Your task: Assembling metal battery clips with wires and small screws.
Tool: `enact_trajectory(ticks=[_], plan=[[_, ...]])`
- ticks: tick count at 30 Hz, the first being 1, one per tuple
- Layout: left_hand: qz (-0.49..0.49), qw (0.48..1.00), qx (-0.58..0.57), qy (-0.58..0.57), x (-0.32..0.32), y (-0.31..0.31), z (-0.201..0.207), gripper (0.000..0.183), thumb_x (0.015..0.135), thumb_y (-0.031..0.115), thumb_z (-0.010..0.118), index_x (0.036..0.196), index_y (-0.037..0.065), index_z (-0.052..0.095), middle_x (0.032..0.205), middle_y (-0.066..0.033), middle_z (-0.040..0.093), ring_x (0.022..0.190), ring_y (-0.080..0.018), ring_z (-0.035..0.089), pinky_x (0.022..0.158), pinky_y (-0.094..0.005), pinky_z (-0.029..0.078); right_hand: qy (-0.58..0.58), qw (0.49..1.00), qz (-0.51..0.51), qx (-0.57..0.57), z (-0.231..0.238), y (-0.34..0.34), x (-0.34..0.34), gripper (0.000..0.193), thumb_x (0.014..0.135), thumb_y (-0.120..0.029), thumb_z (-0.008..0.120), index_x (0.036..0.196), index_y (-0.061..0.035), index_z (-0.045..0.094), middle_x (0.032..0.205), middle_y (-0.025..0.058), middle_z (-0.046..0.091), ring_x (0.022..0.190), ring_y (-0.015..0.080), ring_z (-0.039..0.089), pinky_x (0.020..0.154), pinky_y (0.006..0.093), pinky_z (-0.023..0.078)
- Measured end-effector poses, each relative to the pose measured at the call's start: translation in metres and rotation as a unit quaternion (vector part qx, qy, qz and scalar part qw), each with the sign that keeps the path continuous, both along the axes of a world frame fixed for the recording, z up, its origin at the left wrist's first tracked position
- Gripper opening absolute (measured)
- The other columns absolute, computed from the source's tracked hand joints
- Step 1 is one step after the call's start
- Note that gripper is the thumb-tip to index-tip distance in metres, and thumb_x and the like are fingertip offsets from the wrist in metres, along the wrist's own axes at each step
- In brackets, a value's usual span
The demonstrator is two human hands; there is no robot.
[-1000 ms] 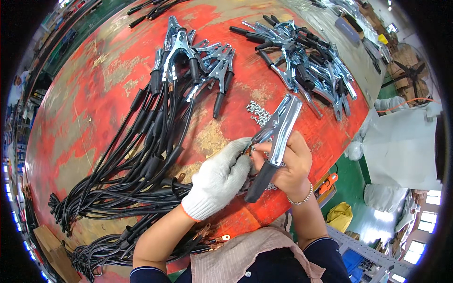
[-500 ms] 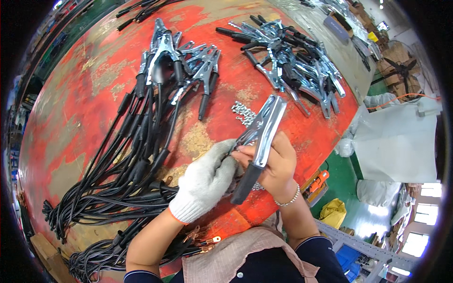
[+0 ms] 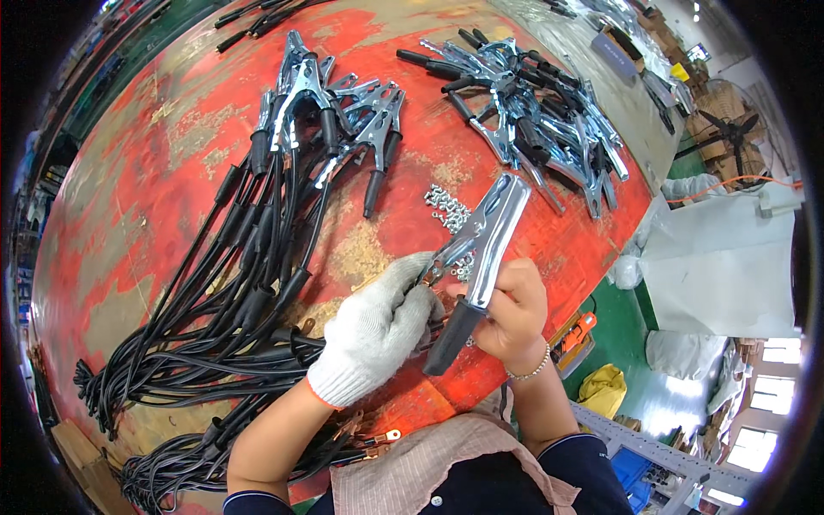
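My left hand (image 3: 369,335), in a white knitted glove, is closed around the lower end of a silver battery clamp (image 3: 506,232). The clamp tilts up and to the right, with a black sleeve (image 3: 455,336) on its near handle. Behind that handle is my bare right hand (image 3: 518,313), wearing a beaded bracelet. Its fingers are curled, and their tips are hidden by the clamp. Small silver screws or nuts (image 3: 446,209) lie on the red table (image 3: 193,184) beyond the clamp, with more (image 3: 464,268) beside it.
A pile of loose battery clamps (image 3: 532,112) lies at the far right. Left of it are clamps (image 3: 305,94) fitted to black cables (image 3: 249,232). More cables (image 3: 176,472) with copper lugs (image 3: 392,435) lie at the near left. A fan (image 3: 730,129) stands beyond the table's right edge.
My right hand has moved slightly right and down, its fingertips leaving the clamp's lower end. The clamp has shifted a little to the right in my left hand.
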State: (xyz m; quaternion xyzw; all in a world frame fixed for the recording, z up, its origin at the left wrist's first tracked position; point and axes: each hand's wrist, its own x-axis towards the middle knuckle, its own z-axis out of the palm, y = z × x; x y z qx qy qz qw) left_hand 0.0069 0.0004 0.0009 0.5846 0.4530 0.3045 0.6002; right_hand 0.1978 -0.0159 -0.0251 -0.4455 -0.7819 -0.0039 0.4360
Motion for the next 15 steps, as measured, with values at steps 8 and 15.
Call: enact_trajectory(ticks=[8, 15], plan=[[-0.001, 1.000, 0.016, 0.019, 0.000, 0.001, 0.005, 0.033, 0.096, 0.010, 0.050, 0.127, 0.001, 0.052, 0.078, -0.0067, 0.065, 0.061, -0.0094, 0.060, 0.057, -0.0262, 0.050, -0.013, 1.000, -0.002, -0.003, 0.000, -0.003, 0.001, 0.045, 0.055, -0.009, 0.074, 0.099, -0.0155, 0.075, 0.078, 0.0006, 0.056, 0.066, 0.0201, 0.054, 0.059, 0.0327, 0.044], [0.007, 0.999, 0.041, 0.031, 0.001, -0.001, -0.003, 0.031, 0.095, 0.011, 0.051, 0.125, 0.003, 0.055, 0.075, -0.0078, 0.064, 0.063, -0.0110, 0.061, 0.060, -0.0276, 0.050, 0.012, 1.000, -0.005, 0.015, 0.003, 0.005, -0.008, 0.037, 0.063, -0.010, 0.077, 0.099, -0.0165, 0.076, 0.076, 0.0004, 0.052, 0.063, 0.0193, 0.049, 0.054, 0.0317, 0.040]])
